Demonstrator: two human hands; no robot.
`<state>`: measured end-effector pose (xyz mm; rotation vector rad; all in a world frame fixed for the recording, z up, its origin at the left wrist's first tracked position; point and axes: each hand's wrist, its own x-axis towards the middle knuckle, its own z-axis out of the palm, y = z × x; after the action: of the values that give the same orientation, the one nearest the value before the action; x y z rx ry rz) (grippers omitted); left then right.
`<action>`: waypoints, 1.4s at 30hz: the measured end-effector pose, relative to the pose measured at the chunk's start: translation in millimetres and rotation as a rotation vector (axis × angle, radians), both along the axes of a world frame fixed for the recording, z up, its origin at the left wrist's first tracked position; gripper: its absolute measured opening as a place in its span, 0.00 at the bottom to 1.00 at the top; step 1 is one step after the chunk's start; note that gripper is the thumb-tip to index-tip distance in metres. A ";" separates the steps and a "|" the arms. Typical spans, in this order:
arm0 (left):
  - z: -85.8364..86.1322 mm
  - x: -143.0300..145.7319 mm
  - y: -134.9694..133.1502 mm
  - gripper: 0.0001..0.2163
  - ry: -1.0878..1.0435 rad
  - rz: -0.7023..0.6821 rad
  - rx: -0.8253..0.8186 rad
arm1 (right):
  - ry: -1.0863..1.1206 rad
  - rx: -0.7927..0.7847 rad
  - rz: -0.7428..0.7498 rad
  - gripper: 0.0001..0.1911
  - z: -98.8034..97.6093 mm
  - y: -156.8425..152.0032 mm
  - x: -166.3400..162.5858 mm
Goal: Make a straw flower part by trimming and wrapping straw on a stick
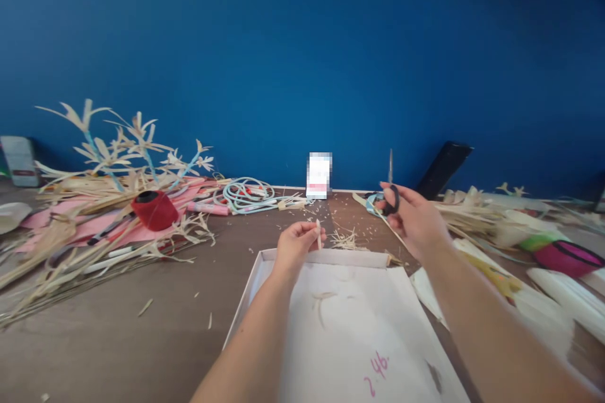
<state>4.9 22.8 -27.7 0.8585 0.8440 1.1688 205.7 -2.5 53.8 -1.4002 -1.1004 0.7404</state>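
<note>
My left hand (297, 244) pinches a small pale strip of dried leaf (319, 233), held upright over the far rim of a shallow white cardboard tray (255, 277). To its right, my right hand (413, 217) grips black-handled scissors (390, 192) with the blades pointing straight up. The two hands are a hand's width apart. A few thin straw slivers (324, 300) lie inside the tray, which bears pink writing near its front.
Dried leaf flowers on blue stems (120, 148), a red thread spool (154, 209), pink paper and pens crowd the left. A coiled pale cord (246, 194) and small card (319, 175) sit by the blue wall. Husk strips and a magenta pouch (567, 257) lie right.
</note>
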 end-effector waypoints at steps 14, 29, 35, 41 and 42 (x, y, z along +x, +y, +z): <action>-1.4 -0.5 6.5 0.15 -0.014 0.097 0.110 | 0.172 -0.076 0.290 0.23 -74.4 -7.2 -53.6; 14.9 19.6 29.1 0.14 -0.112 0.061 0.163 | 0.153 -0.092 0.286 0.21 -78.2 -4.5 -46.8; -0.6 14.5 37.3 0.12 -0.207 0.020 0.110 | 0.122 -0.149 0.346 0.23 -79.3 -2.7 -46.8; -6.3 11.3 38.3 0.13 -0.197 -0.020 0.084 | 0.094 -0.195 0.365 0.23 -76.7 -3.4 -46.9; -6.5 11.4 38.5 0.14 -0.193 -0.025 0.080 | 0.092 -0.202 0.379 0.23 -76.7 -3.6 -46.3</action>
<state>16.2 61.3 -34.2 0.8042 0.6308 1.2484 159.4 -6.2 -22.9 -1.3226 -1.2609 1.2049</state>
